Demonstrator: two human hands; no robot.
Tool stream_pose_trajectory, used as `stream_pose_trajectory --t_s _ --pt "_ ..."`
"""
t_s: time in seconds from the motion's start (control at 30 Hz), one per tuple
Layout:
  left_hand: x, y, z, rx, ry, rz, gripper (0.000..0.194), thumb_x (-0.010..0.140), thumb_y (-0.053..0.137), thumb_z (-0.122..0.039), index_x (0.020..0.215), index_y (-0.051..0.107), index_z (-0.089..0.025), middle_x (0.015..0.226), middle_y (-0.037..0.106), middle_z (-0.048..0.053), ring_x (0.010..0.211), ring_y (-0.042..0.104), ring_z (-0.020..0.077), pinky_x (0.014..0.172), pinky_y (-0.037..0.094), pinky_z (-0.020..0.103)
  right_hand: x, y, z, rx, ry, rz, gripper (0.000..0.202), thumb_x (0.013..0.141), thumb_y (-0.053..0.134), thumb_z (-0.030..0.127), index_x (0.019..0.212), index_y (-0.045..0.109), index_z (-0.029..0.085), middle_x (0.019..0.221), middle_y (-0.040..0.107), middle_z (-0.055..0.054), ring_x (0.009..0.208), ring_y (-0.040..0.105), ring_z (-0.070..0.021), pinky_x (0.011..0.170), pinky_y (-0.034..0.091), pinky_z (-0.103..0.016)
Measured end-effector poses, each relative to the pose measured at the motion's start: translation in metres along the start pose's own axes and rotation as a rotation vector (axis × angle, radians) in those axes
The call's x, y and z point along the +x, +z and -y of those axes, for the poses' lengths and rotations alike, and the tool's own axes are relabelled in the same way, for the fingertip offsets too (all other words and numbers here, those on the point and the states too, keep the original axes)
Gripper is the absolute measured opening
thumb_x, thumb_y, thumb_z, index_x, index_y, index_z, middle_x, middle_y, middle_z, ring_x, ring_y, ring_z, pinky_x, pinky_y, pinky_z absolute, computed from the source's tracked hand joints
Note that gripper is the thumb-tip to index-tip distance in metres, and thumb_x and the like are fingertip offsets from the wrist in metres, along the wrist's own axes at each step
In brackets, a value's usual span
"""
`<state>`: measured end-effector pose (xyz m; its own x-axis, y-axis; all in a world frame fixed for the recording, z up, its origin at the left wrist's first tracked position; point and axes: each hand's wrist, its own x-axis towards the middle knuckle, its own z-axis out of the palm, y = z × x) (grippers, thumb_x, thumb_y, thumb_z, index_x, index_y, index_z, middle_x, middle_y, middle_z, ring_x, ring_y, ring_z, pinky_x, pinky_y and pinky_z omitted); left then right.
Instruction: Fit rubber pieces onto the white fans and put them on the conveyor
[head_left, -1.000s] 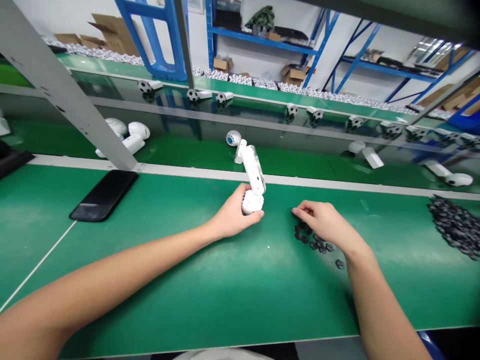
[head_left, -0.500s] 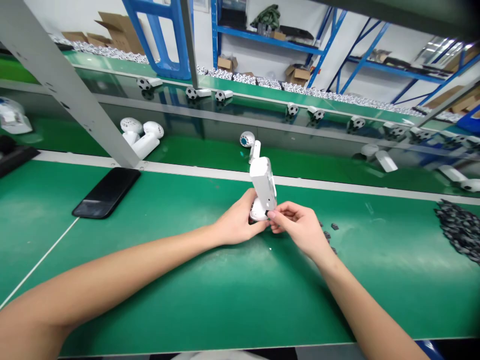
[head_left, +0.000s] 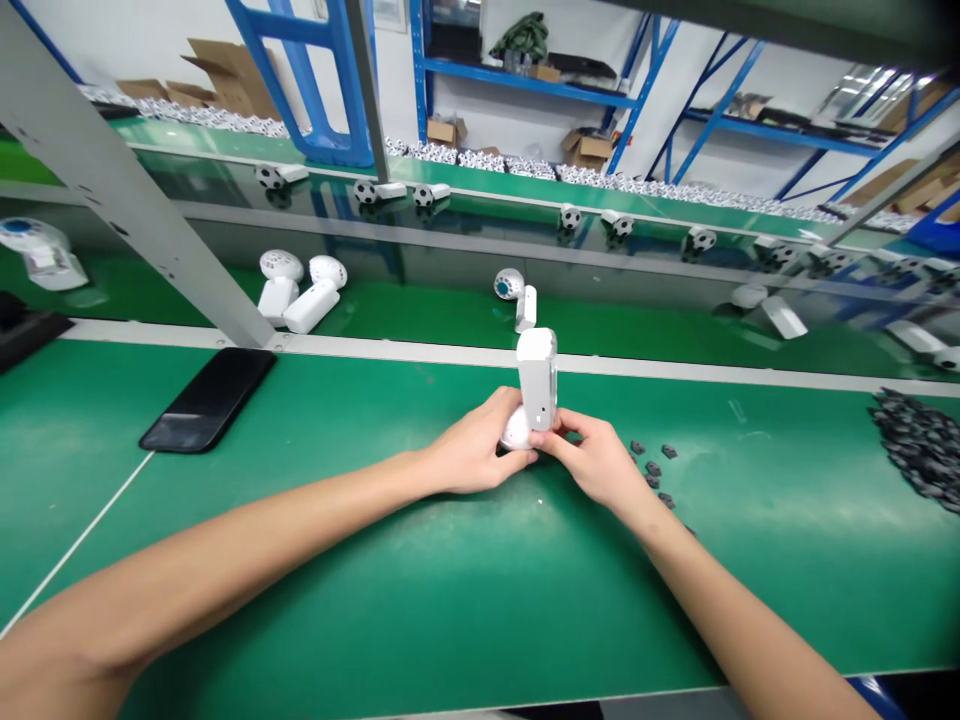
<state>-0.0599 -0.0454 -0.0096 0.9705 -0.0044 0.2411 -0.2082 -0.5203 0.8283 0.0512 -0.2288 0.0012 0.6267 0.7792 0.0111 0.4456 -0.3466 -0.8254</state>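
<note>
"Since a second ago, the right hand (head_left: pixel 591 458) has come across from the scattered black pieces (head_left: pixel 653 468) to the white device (head_left: pixel 538 380), whose body now stands nearly upright."

"How is the left hand (head_left: pixel 474 446) placed?"

"Curled round the device's rounded lower part, thumb in front; the other fingers are largely out of sight behind it. Whether the device touches the green tabletop (head_left: pixel 450 600), I can't tell."

"And the right?"

"Thumb and fingertips drawn close together against the device's lower right side. Whatever is between them is hidden, so I can't say if they grip anything."

"The black pieces?"

"Several lie just beside the right hand; its forearm partly covers the nearest. Well apart at the right sits a heap (head_left: pixel 922 450) of similar ones, too dense to separate by eye."

"And to the left?"

"One black slab (head_left: pixel 210 400), phone-like, its screen dark."

"Farther back?"

"More white units (head_left: pixel 313 305) lie on a green strip (head_left: pixel 420 315) past the tabletop, two just beside a slanting post (head_left: pixel 142 230), another cut off at the right edge of view. Beyond are football-patterned balls (head_left: pixel 571 217), blurry toward the right, then blue shelves (head_left: pixel 525 82) with contents hard to make out."
</note>
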Motion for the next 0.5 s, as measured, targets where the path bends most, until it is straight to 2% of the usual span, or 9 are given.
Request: stream_pose_trajectory --t_s 0.1,0.17,0.23,0.3,0.4,0.5 --pt "0.001 0.000 0.003 -0.096 -0.006 0.006 0.051 0.090 0.068 -0.033 0.136 0.049 -0.021 0.125 0.064 0.011 0.105 0.064 0.0271 0.090 0.053 0.040 0.001 0.001 0.005 -0.055 -0.079 -0.029 0.034 0.097 0.065 0.048 0.077 0.058 0.022 0.080 0.064 0.000 0.075 0.057 -0.0190 0.071 0.043 -0.030" --pt "0.000 0.000 0.005 -0.201 -0.028 -0.026 0.051 0.093 0.067 -0.038 0.136 0.048 -0.019 0.120 0.066 0.010 0.099 0.065 0.0245 0.087 0.054 0.037 0.000 0.001 0.008 -0.032 -0.154 -0.042 0.035 0.105 0.052 0.048 0.082 0.057 0.023 0.083 0.063 -0.001 0.078 0.057 -0.0193 0.074 0.044 -0.031" --pt "-0.002 0.001 0.006 -0.249 -0.059 -0.069 0.049 0.095 0.065 -0.045 0.132 0.050 -0.018 0.117 0.068 0.009 0.099 0.065 0.0239 0.088 0.053 0.037 -0.003 0.000 0.010 0.014 -0.214 -0.046 0.040 0.111 0.038 0.047 0.087 0.060 0.023 0.089 0.065 -0.003 0.084 0.060 -0.0204 0.081 0.046 -0.033" --pt "-0.004 0.000 0.005 -0.228 -0.083 -0.097 0.047 0.096 0.064 -0.049 0.128 0.054 -0.018 0.115 0.069 0.009 0.098 0.065 0.0240 0.089 0.053 0.036 -0.005 -0.002 0.008 0.052 -0.229 -0.046 0.043 0.112 0.034 0.048 0.094 0.064 0.023 0.097 0.068 -0.005 0.091 0.062 -0.0218 0.086 0.047 -0.034" --pt "-0.006 -0.003 0.002 -0.150 -0.072 -0.116 0.044 0.094 0.064 -0.049 0.125 0.058 -0.017 0.112 0.070 0.009 0.094 0.065 0.0234 0.084 0.052 0.034 -0.006 -0.007 0.003 0.113 -0.206 -0.066 0.041 0.112 0.035 0.051 0.112 0.067 0.024 0.104 0.071 -0.006 0.098 0.064 -0.0228 0.089 0.048 -0.035" --pt "-0.007 -0.005 -0.005 -0.094 -0.030 -0.092 0.037 0.094 0.063 -0.042 0.121 0.060 -0.017 0.102 0.070 0.006 0.084 0.062 0.0200 0.078 0.050 0.031 -0.007 -0.012 -0.001 0.175 -0.176 -0.107 0.046 0.110 0.037 0.057 0.135 0.059 0.027 0.111 0.071 -0.007 0.097 0.064 -0.0228 0.081 0.050 -0.034"
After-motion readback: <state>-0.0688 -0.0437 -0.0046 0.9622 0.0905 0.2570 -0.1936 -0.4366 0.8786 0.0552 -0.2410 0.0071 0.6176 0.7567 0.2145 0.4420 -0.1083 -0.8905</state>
